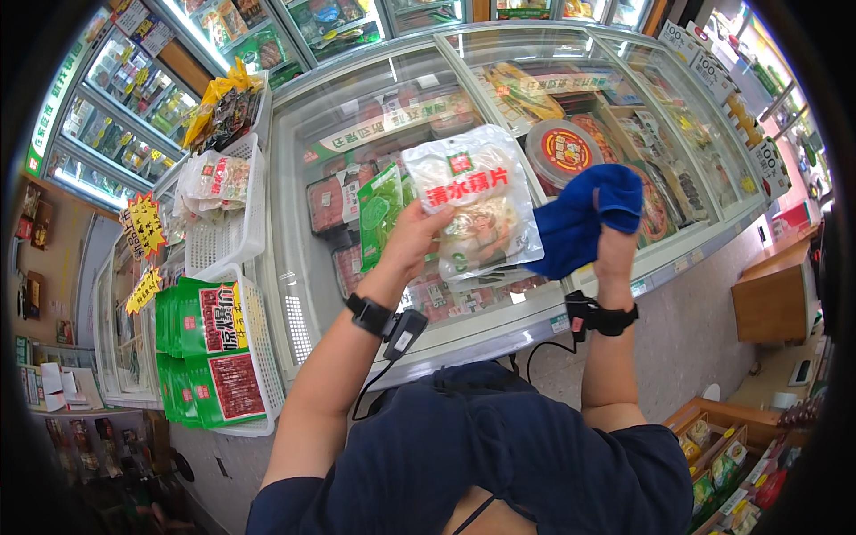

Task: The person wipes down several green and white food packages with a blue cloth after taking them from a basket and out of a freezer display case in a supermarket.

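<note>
My left hand (416,239) grips the left edge of a clear and white plastic food packet (478,207) with red writing, holding it above a glass-topped chest freezer (294,167). Its contents look pale and sliced. A blue cloth (575,224) covers most of my right hand (616,251), which is raised over the freezer's front part; the cloth hangs down beside the packet's right edge. Behind my left hand lies a green packet (379,217). A round tub with a red lid (564,150) sits beyond the cloth, seen in the freezer.
On the left stand white plastic baskets (257,200) with white packets (212,180), green packets (214,361) and yellow and dark packets (227,110). Upright glass-door coolers (127,110) line the back. Cartons (709,67) edge the freezer's right end; a wooden counter (769,291) stands at right.
</note>
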A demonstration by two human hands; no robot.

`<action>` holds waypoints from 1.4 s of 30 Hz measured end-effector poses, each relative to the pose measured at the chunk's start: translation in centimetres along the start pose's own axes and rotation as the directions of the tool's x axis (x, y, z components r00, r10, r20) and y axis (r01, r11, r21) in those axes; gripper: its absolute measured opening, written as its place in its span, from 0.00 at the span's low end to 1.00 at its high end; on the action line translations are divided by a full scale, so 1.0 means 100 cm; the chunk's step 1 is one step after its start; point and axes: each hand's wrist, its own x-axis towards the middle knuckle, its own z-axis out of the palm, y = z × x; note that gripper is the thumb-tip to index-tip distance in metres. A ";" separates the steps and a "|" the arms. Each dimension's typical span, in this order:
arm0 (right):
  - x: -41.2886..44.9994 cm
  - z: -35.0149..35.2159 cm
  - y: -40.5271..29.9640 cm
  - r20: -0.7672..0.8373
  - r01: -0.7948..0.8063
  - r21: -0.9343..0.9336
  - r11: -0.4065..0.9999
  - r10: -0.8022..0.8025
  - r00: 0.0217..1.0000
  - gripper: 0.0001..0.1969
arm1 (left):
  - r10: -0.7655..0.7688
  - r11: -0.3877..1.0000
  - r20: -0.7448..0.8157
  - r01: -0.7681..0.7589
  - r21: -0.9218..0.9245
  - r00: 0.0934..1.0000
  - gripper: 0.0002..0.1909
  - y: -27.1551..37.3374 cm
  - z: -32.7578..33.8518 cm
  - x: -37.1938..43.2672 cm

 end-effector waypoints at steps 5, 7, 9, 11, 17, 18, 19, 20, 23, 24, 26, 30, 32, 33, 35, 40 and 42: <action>0.014 -0.031 -0.024 0.061 -0.264 0.400 0.878 0.262 0.963 0.15 | -0.027 0.983 0.012 0.024 0.183 1.000 0.13 -0.023 0.010 0.031; 0.013 -0.031 -0.025 0.014 -0.232 0.390 0.891 0.246 0.969 0.15 | -0.038 0.964 0.012 0.034 0.262 0.999 0.13 -0.036 -0.002 0.044; 0.012 -0.044 -0.021 0.022 -0.257 0.412 0.874 0.272 0.962 0.17 | 0.032 0.922 -0.016 -0.024 0.386 0.999 0.12 -0.028 0.015 0.044; 0.010 -0.045 -0.020 0.108 -0.319 0.465 0.826 0.304 0.946 0.17 | 0.123 0.821 -0.058 -0.069 0.567 0.991 0.14 -0.032 0.013 0.053; -0.001 -0.013 -0.025 0.157 -0.331 0.404 0.853 0.292 0.944 0.14 | -0.031 0.676 -0.056 0.062 0.734 0.998 0.24 -0.013 0.007 0.044; -0.002 -0.007 -0.028 0.157 -0.324 0.375 0.869 0.285 0.946 0.14 | -0.017 0.681 -0.067 0.061 0.730 0.998 0.24 -0.013 0.003 0.042; -0.002 -0.004 -0.028 0.173 -0.326 0.377 0.867 0.279 0.944 0.14 | 0.006 0.660 -0.089 0.063 0.749 0.996 0.26 -0.015 -0.001 0.043; -0.001 -0.002 -0.027 0.197 -0.327 0.382 0.864 0.270 0.942 0.14 | 0.029 0.638 -0.110 0.067 0.767 0.994 0.27 -0.015 -0.007 0.043; 0.001 0.006 -0.026 0.240 -0.373 0.427 0.824 0.294 0.925 0.14 | 0.062 0.836 -0.212 0.065 0.545 0.975 0.21 -0.011 -0.026 0.045; 0.002 0.008 -0.025 0.246 -0.410 0.463 0.786 0.330 0.911 0.14 | -0.021 0.910 -0.209 0.106 0.402 0.978 0.21 0.001 -0.032 0.044; 0.002 0.016 -0.028 0.274 -0.432 0.483 0.762 0.337 0.901 0.15 | 0.103 0.954 -0.188 -0.044 0.297 0.977 0.18 0.023 -0.069 0.047; -0.002 0.033 -0.030 0.333 -0.508 0.516 0.690 0.384 0.861 0.17 | 0.265 0.963 -0.359 -0.226 0.146 0.895 0.13 0.087 -0.147 0.033; -0.010 0.045 -0.028 0.372 -0.536 0.509 0.673 0.390 0.842 0.17 | 0.333 0.942 -0.495 -0.305 0.140 0.802 0.12 0.115 -0.189 0.023; -0.016 0.052 -0.028 0.411 -0.571 0.494 0.656 0.403 0.818 0.17 | 0.344 0.938 -0.548 -0.305 0.165 0.763 0.11 0.124 -0.219 0.019; -0.027 0.062 -0.025 0.405 -0.566 0.476 0.673 0.404 0.820 0.17 | 0.355 0.928 -0.666 -0.331 0.168 0.656 0.10 0.131 -0.278 0.016; -0.050 0.073 -0.015 0.430 -0.648 0.456 0.611 0.486 0.761 0.16 | 0.311 0.908 -0.893 -0.380 0.177 0.327 0.13 0.135 -0.356 0.017; -0.058 0.076 -0.015 0.411 -0.642 0.442 0.626 0.495 0.766 0.16 | 0.272 0.928 -0.902 -0.339 0.154 0.334 0.13 0.134 -0.379 0.023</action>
